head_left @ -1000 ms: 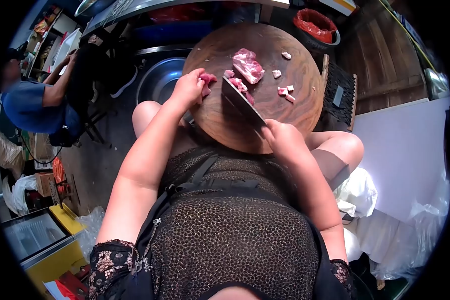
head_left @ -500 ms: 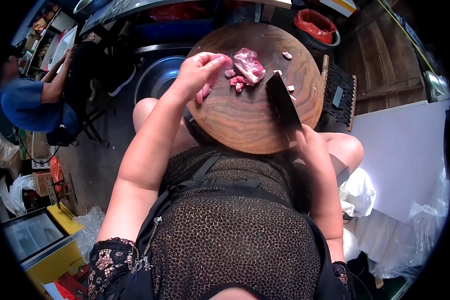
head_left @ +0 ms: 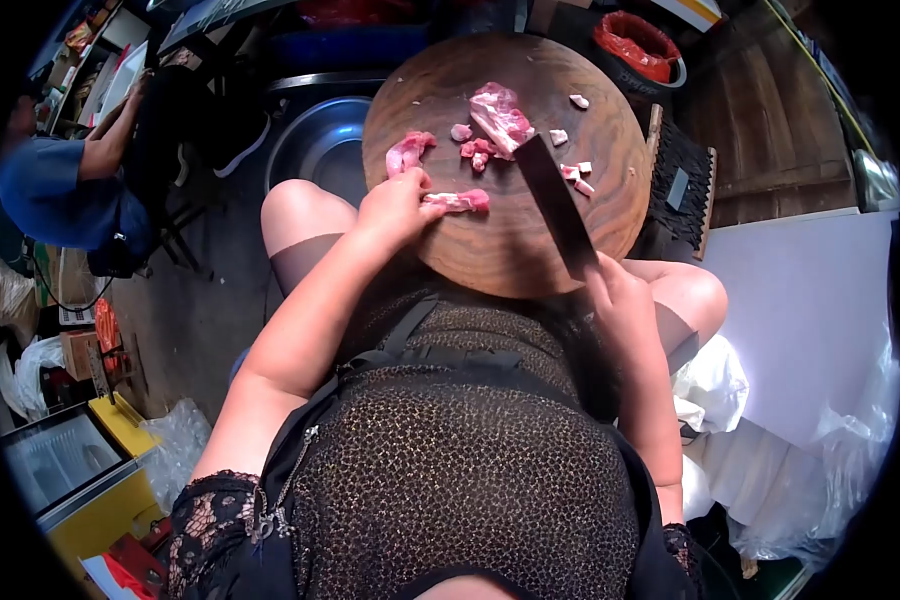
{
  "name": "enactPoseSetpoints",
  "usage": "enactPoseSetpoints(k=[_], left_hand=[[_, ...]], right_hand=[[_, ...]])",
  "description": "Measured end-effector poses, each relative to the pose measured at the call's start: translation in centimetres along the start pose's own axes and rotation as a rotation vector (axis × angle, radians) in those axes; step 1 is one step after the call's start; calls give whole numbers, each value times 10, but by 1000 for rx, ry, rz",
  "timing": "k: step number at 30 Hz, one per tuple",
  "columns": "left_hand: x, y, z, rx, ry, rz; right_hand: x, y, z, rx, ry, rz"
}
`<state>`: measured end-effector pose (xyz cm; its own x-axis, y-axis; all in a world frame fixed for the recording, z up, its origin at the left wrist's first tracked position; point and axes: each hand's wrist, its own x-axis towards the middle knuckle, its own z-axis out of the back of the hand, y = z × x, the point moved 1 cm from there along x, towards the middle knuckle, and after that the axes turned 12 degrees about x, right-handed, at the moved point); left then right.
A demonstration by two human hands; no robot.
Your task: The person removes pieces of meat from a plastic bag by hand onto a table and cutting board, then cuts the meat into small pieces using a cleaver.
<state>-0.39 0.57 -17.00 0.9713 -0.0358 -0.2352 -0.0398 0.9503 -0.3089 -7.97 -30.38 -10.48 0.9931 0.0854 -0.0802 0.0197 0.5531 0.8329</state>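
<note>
My left hand (head_left: 395, 208) is low on the left side of the round wooden chopping block (head_left: 530, 255), its fingers closed on a strip of raw meat (head_left: 460, 201) whose pink end points right. Just beyond those fingers lies another piece of pink meat (head_left: 410, 150). In my right hand (head_left: 618, 285), at the block's near right edge, is the handle of a dark cleaver (head_left: 555, 205). The blade slants up and left, its far end beside a larger chunk of meat (head_left: 500, 115). Small red bits (head_left: 477, 152) and several pale scraps (head_left: 558, 136) are scattered about.
A metal basin (head_left: 315, 150) sits left of the block. Behind it at right stands a bucket lined with a red bag (head_left: 635, 48). A white panel (head_left: 790, 300) and plastic bags (head_left: 710, 385) are at my right. A seated person in blue (head_left: 60, 190) is at far left.
My left hand has come down toward me from the upper left of the block, now holding a meat strip low. A pink piece lies beyond it. The cleaver has shifted slightly left.
</note>
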Motion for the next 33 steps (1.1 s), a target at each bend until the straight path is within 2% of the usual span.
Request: enactPoseSetpoints(k=[1, 2, 4, 5, 6, 8, 12, 15, 17, 20, 21, 23, 26, 29, 32, 33], left_hand=[[-5, 8, -8, -24, -137, -112], [-6, 9, -13, -21, -132, -116], [-10, 1, -13, 35, -535, -589], [-9, -9, -17, -70, -582, -652], [-8, -16, -18, 10, -616, -719], [2, -20, -33, -80, -595, -731], [10, -17, -49, -68, -611, -752], [8, -16, -54, -161, -574, -783], [5, -16, -53, -65, -702, -775], [6, -14, -57, -29, -697, -771], [8, -14, -55, -30, -691, -774], [10, -16, -50, -139, -509, -779], [7, -21, -53, -53, -604, -738], [7, -21, -53, -46, -579, -750], [-2, -21, -43, -18, -529, -715], [-6, -19, -38, -17, -539, -713]], right_hand=[[-2, 4, -2, -15, 29, 41], [-3, 9, -5, -30, 55, 81], [-2, 18, -14, -128, 63, 159], [0, 22, -19, -173, 82, 165], [2, 26, -23, -219, 103, 173], [7, 24, -34, -284, 132, 186], [9, 23, -42, -443, 204, 203], [0, 33, -30, -433, 240, 191], [-3, 37, -21, -410, 249, 184], [2, 41, -18, -390, 290, 154], [6, 41, -19, -393, 322, 130], [19, 42, -30, -415, 342, 120], [47, 30, -64, -373, 330, 198], [76, 36, -87, -334, 296, 176], [73, 29, -75, -343, 339, 200], [66, 33, -61, -383, 376, 133]])
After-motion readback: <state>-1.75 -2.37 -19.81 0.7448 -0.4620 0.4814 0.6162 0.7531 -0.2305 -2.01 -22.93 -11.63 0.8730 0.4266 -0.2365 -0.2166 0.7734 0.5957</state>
